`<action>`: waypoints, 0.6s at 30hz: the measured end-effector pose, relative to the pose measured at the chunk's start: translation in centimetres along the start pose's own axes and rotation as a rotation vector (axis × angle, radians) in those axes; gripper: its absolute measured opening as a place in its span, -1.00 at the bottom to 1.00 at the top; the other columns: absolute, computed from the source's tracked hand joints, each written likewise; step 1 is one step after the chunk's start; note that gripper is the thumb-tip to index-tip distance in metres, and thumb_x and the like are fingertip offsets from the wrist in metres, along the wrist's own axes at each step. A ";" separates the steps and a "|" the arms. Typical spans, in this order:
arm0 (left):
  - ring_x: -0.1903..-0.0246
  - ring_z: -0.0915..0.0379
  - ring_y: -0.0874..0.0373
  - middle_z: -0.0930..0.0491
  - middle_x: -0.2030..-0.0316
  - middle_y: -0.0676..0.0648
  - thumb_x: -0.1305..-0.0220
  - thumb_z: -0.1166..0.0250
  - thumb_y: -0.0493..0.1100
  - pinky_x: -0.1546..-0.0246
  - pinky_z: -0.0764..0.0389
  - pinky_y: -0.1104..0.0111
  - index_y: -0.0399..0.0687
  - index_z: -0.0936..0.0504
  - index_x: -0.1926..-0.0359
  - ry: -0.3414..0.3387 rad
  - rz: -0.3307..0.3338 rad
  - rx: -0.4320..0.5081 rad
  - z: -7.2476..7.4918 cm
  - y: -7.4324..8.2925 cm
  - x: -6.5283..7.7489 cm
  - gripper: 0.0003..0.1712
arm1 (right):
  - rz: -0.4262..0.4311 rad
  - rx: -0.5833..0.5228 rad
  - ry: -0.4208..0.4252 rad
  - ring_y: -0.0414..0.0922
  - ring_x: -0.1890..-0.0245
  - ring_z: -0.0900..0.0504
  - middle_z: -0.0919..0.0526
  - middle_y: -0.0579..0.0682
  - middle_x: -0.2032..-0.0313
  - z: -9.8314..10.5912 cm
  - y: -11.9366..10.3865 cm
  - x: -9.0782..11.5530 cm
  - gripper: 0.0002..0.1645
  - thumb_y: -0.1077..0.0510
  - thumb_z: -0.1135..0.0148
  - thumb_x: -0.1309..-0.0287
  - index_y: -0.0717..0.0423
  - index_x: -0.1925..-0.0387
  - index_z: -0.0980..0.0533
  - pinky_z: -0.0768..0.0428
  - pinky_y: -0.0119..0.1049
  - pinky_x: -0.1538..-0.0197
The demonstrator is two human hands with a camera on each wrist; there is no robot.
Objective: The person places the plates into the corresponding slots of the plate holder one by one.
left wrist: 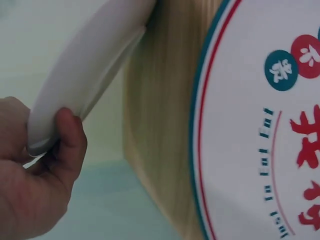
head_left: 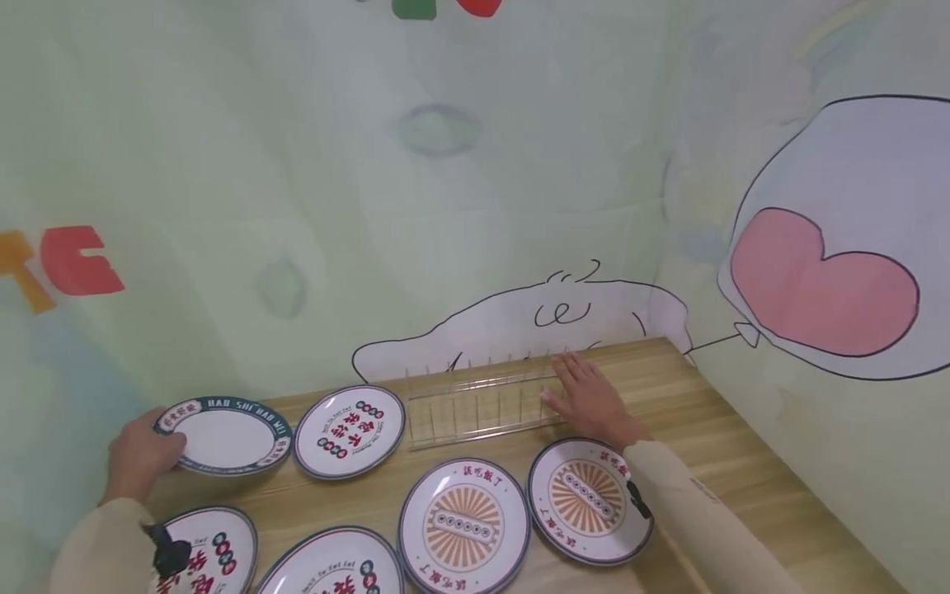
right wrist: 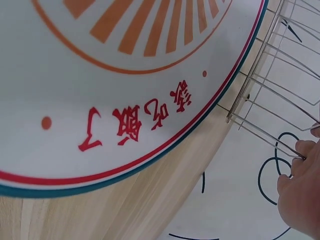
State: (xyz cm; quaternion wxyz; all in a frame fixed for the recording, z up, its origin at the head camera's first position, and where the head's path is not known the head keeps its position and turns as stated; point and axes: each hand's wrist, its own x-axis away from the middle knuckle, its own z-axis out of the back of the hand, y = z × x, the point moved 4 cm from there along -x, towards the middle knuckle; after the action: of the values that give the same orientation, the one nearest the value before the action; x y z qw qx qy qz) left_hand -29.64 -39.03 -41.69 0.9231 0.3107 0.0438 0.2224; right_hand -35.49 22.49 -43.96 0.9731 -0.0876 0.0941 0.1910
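"What are your hands doing?"

"They're far apart. My left hand (head_left: 141, 454) pinches the oval plate (head_left: 226, 439) at the far left. My right hand (head_left: 594, 403) touches the wire rack (head_left: 482, 433), but I can't tell if it grips."

"What's cut off?"

"Some front plates (head_left: 319, 569), at the bottom."

This looks like a small, dressed-up space; whether in a home, a studio or elsewhere cannot be told. Beyond the left hand (head_left: 141, 454) and right hand (head_left: 591, 402) hangs a creased sheet (head_left: 223, 165) with bright letters (head_left: 59, 262), and right of the right hand a balloon (head_left: 891, 181) is printed. The wood-grain table (head_left: 701, 412), plates (head_left: 464, 528) near both hands and rack (head_left: 482, 434) at the right hand lend a kitchen look.
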 end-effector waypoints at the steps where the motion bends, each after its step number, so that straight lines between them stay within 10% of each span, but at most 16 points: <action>1: -0.21 -0.16 -0.54 -0.14 -0.28 -0.66 -0.30 0.02 -0.33 -0.27 -0.29 -0.28 -0.55 0.04 -0.45 0.014 -0.023 -0.030 0.3 0.5 0.2 -0.24 | 0.000 -0.001 0.000 0.23 -0.54 -0.04 -0.06 0.29 -0.52 0.0 0.0 -0.1 -0.10 -0.26 0.09 -0.45 0.28 -0.51 -0.08 -0.04 0.13 -0.54; 18: -0.12 -0.23 -0.51 -0.25 -0.25 -0.64 -0.18 -0.06 -0.39 -0.18 -0.30 -0.38 -0.44 -0.02 -0.49 0.281 -0.278 -0.187 5.5 13.4 6.0 -0.16 | 0.004 -0.027 0.008 0.26 -0.54 -0.02 -0.06 0.31 -0.52 0.4 -0.4 0.0 -0.09 -0.22 0.06 -0.45 0.32 -0.51 -0.04 -0.02 0.13 -0.55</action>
State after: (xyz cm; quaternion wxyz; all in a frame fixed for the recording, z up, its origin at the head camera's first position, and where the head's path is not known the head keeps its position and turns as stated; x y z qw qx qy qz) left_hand -28.21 -30.01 -29.00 0.9545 0.1807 0.1934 0.1371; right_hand -35.30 22.24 -43.53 0.9711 -0.1011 0.0957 0.1940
